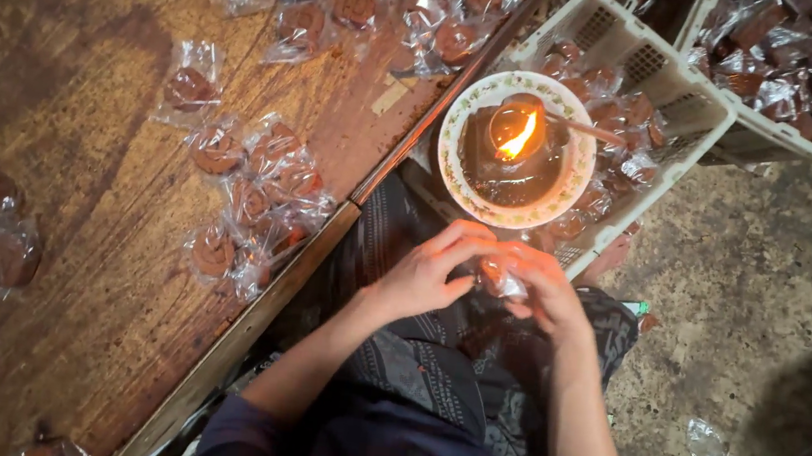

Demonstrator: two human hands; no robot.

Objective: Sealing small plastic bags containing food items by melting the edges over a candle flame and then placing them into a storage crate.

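Note:
My left hand [427,270] and my right hand [545,288] meet over my lap and together pinch a small clear plastic packet [496,276] with a brown round sweet inside. Just beyond my fingers stands a white patterned bowl [451,178] holding dark liquid and a small lamp with a burning flame [519,139]. The bowl rests on the corner of a white plastic crate [682,86] filled with sealed brown packets.
On the wooden board [75,223] to my left lie several brown round sweets in clear wrappers [253,197]. A second white crate [797,138] with wrapped pieces stands at the top right. Rough concrete floor [751,294] lies to my right, with a scrap of plastic [705,441].

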